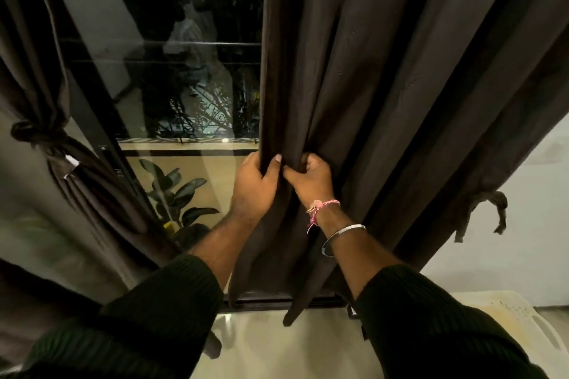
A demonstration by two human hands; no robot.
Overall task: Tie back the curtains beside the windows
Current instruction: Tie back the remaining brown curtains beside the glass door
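Dim, perhaps night; warped edges

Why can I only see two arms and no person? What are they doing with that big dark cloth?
The camera sits on the person's head and looks down, so you see only their arms. The left hand and right hand both grip folds of a dark brown curtain, bunching it together in front of a window. Another curtain on the left is already tied with a knot. A strip of cloth, the tie, hangs at the right. Outside the glass stands a leafy plant.
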